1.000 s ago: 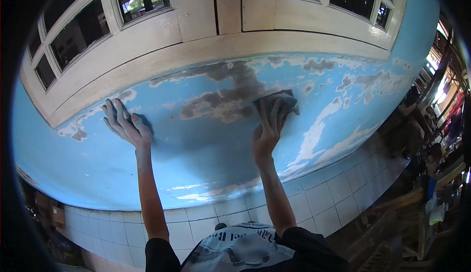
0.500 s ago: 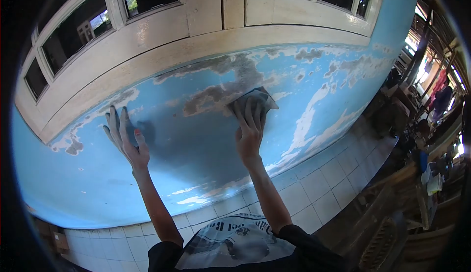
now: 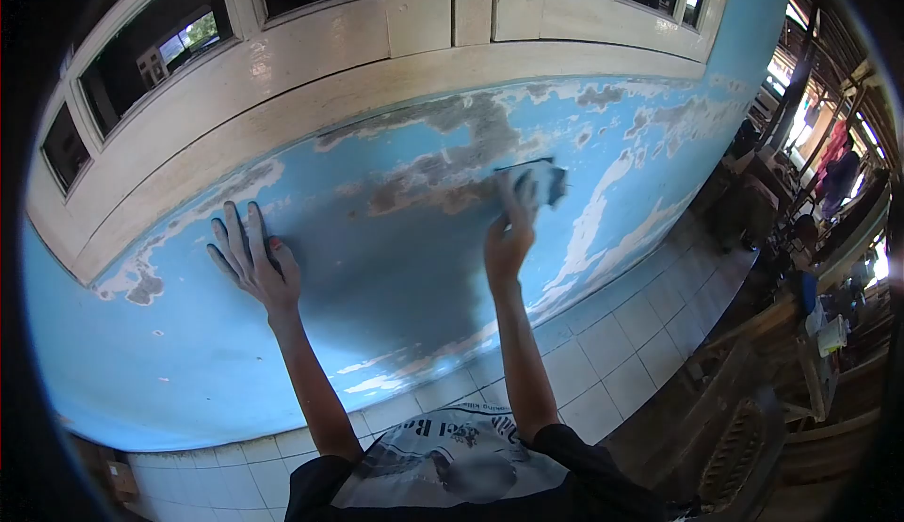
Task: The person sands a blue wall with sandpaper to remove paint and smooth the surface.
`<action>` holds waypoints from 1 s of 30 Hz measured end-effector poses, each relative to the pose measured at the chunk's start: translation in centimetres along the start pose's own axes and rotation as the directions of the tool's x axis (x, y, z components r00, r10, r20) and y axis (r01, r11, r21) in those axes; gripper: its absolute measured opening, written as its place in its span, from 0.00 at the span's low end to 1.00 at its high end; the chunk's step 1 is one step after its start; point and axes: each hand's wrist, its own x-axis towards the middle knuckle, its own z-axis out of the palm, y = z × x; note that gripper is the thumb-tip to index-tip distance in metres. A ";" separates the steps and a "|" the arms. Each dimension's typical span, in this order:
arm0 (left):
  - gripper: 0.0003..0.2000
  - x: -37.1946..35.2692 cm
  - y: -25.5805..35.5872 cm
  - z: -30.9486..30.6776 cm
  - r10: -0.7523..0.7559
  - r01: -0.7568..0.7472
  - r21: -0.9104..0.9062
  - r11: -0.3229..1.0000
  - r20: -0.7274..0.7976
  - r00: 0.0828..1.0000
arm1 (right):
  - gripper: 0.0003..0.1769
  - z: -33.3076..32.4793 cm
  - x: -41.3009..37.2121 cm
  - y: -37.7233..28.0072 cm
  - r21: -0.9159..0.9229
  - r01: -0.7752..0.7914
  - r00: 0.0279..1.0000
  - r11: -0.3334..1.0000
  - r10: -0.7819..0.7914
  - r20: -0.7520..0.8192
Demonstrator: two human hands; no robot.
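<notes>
A blue wall (image 3: 377, 287) with worn grey and white patches fills the middle of the view. My left hand (image 3: 256, 260) lies against it at the left, fingers spread, holding nothing. Further right, my right hand (image 3: 513, 225) presses a dark grey sheet (image 3: 551, 181), perhaps sandpaper, against the wall beside a bare grey patch (image 3: 438, 183). Its fingers are blurred by motion and lie over the sheet's left part. The sheet's edge stands out beyond the fingertips on the right.
White window frames (image 3: 414, 9) with glass panes run above the wall. Pale tiles (image 3: 603, 353) line its foot. At the right are wooden furniture (image 3: 744, 428), a light green container (image 3: 832, 336) and hanging cloths.
My right hand has moved right along the wall with the sheet and is now blurred. My left hand appears slightly further right in view, still flat on the wall, as the view has shifted.
</notes>
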 end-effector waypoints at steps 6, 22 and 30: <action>0.25 -0.1 0.3 -0.2 -0.005 0.005 -0.024 1.000 0.020 1.000 | 0.34 -0.1 -0.2 -1.5 -0.120 0.110 0.994 0.987 -0.112 -0.002; 0.27 -0.2 0.3 -1.2 -0.001 0.003 -0.012 1.000 0.134 0.991 | 0.30 1.2 -0.8 -4.5 -0.094 0.137 0.991 0.986 -0.136 0.011; 0.28 -0.1 0.1 -1.8 0.013 -0.019 0.020 1.000 0.249 0.968 | 0.36 1.7 -0.8 -4.2 -0.117 0.120 0.992 0.986 -0.125 -0.033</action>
